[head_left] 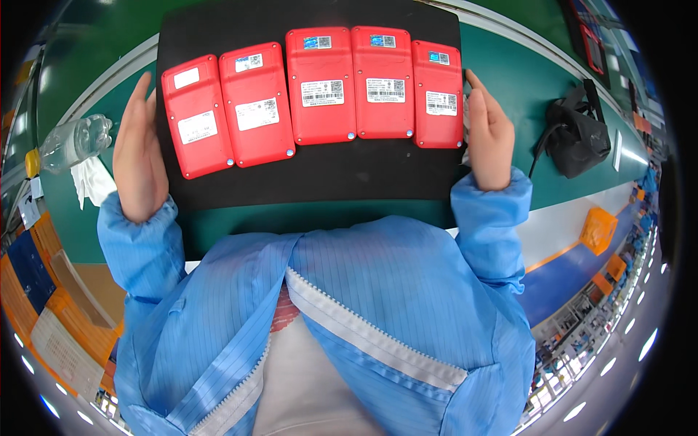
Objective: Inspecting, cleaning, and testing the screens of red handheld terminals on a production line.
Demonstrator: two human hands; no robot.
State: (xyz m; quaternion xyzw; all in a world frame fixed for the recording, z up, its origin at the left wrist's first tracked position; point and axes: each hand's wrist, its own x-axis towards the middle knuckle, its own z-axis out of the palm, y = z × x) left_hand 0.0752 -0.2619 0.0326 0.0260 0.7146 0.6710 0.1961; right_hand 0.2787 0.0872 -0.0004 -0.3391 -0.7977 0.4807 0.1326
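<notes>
Several red handheld devices [323,62] lie face down in a slightly fanned row on a black mat [313,174]. White printed labels and corner screws show on their backs. My left hand [138,156] is at the mat's left edge, open, fingers straight and together, beside the leftmost red device [200,156]. At the other end, my right hand [491,138] stands close to the rightmost red device [438,80]. Its index finger is stretched out, and part of the palm is turned out of sight. Neither hand holds anything that I can see.
A clear plastic bottle [76,144] with a yellow cap lies at the left, near a white cloth or tissue [93,182]. On the right of the green table [502,54] sits a black pouch-like object [578,138] with a strap. An orange box [598,230] stands beyond the table.
</notes>
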